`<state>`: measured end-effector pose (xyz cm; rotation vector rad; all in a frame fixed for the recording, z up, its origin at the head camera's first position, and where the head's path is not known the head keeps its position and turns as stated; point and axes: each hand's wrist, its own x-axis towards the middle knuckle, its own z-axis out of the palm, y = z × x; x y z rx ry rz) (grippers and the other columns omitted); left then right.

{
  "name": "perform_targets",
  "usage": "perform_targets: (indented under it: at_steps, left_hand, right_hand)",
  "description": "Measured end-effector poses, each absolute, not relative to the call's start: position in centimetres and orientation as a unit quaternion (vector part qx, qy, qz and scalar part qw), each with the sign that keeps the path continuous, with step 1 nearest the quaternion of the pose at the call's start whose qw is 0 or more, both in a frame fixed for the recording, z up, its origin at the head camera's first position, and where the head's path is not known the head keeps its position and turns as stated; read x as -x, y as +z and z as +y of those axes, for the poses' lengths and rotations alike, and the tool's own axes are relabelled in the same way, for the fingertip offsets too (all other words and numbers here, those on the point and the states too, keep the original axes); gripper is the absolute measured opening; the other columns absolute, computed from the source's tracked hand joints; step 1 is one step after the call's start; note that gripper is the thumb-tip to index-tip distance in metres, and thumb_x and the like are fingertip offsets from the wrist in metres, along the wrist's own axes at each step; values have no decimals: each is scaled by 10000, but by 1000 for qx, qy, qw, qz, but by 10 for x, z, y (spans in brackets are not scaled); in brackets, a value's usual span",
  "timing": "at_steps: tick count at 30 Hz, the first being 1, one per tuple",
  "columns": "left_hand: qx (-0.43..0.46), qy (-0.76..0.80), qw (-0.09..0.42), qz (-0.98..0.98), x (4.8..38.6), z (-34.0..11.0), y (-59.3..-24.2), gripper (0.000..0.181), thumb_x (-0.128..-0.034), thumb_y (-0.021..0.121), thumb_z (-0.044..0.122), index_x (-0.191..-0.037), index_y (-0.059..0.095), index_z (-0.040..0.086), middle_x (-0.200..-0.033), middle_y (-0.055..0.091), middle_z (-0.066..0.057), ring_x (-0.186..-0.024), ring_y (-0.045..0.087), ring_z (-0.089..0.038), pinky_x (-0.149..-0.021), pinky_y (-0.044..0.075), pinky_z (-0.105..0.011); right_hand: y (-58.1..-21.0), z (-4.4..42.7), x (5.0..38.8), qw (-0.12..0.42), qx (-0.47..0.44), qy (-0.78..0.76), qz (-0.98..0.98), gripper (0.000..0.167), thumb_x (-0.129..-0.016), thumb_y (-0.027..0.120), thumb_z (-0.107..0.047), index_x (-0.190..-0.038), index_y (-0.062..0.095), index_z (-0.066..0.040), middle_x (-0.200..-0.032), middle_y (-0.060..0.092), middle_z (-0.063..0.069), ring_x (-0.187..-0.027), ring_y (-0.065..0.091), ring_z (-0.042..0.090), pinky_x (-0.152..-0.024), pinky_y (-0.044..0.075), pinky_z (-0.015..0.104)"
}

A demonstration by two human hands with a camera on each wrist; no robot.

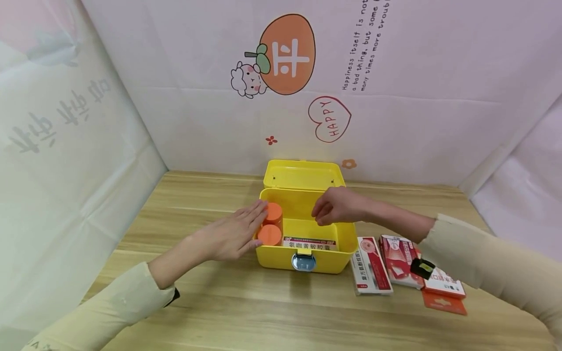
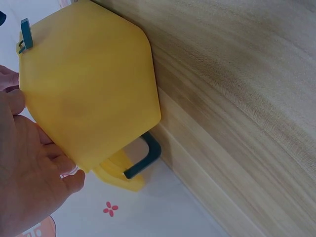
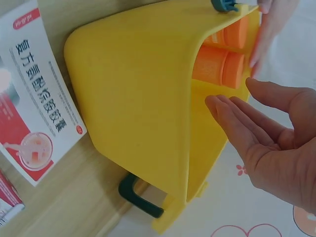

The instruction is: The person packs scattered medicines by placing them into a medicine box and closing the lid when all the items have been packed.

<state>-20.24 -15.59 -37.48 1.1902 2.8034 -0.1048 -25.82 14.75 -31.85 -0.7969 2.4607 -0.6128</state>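
A yellow lidded box [image 1: 327, 263] stands on the table with its lid [image 1: 305, 174] tipped back. Two orange-capped bottles [image 1: 270, 235] stand upright at its left end, and a medicine box [image 1: 309, 243] lies along the inner front wall. My left hand [image 1: 234, 231] rests at the box's left rim beside the bottles, fingers straight. Over the right part of the box hangs my right hand [image 1: 340, 205], holding nothing; in the right wrist view its fingers [image 3: 242, 118] are loosely bent, with the thumb apart from them.
To the right of the yellow box lie a white-and-red medicine box [image 1: 372, 265], a red-and-pink box [image 1: 400, 263] and another white-and-red packet [image 1: 444, 285], partly under my right sleeve. A dark green handle [image 3: 140, 197] hangs on the yellow box. A printed cloth [image 1: 395, 126] rises behind the table.
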Motion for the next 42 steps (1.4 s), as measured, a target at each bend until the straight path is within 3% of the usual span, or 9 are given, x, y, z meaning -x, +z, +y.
perform_targets:
  at_steps: [14, 29, 36, 42]
  left_hand:
    - [-388, -44, 49, 919, 202, -155, -373, 720, -1071, 290, 484, -1579, 153, -9, -1677, 74, -160, -1566, 73, -300, -1259, 197, -442]
    - [-384, -33, 56, 921, 202, -156, -374, 726, -1068, 305, 486, -1584, 145, 0, -1681, 58, -152, -1567, 62, -299, -1256, 206, -453]
    - [-383, -31, 55, 922, 202, -156, -374, 733, -1065, 316, 489, -1584, 142, 1, -1682, 54, -150, -1567, 63, -301, -1255, 207, -456]
    - [-386, -30, 53, 921, 203, -156, -375, 731, -1067, 299, 493, -1584, 144, 0, -1681, 55, -153, -1567, 62, -298, -1256, 207, -454]
  right_hand:
    - [-317, 174, 237, 213, 275, -324, 880, 270, -915, 701, -63, -1156, 689, 59, -1095, 739, 188, -971, 728, 213, -847, 612, 342]
    - [-313, 205, 212, 207, 234, -372, 874, 288, -941, 686, -121, -1196, 680, 13, -1128, 738, 121, -1012, 722, 212, -842, 603, 275]
    - [-313, 221, 202, 185, 221, -377, 880, 293, -936, 696, -149, -1201, 683, -26, -1148, 735, 135, -1049, 715, 279, -822, 603, 256]
    - [-315, 235, 195, 181, 211, -396, 875, 363, -942, 691, -178, -1242, 649, 21, -1167, 727, 165, -1038, 721, 246, -836, 605, 281]
